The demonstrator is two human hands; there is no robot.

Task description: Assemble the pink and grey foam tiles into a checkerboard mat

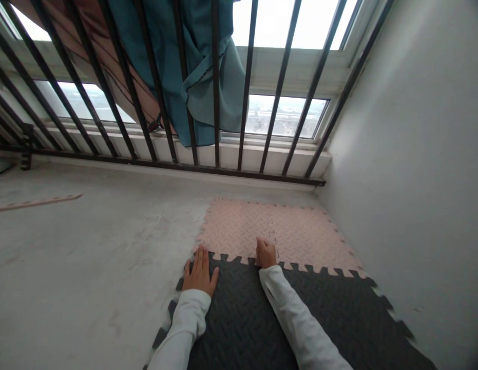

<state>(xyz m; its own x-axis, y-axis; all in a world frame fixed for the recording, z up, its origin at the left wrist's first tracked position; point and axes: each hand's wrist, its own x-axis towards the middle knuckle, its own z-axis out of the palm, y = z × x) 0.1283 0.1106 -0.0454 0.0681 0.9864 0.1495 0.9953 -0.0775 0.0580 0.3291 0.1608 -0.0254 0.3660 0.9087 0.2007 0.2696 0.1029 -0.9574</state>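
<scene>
Along the seam (231, 257): left hand (199, 276) flat, right hand (266, 253) fisted

Your left covers the black mat (239, 313) corner, fingers nearly together, thumb out, likely bracing it. Your right sits where the pink mats (231, 226) meet it, fingers curled, probably bearing down. All look like foam: tread-textured, jigsaw-toothed. They lie on scuffed grey floor (88, 267), near the wall (427, 154).

mats (300, 282) before railing (216, 92), perhaps touching the wall (416, 154) at right
</scene>
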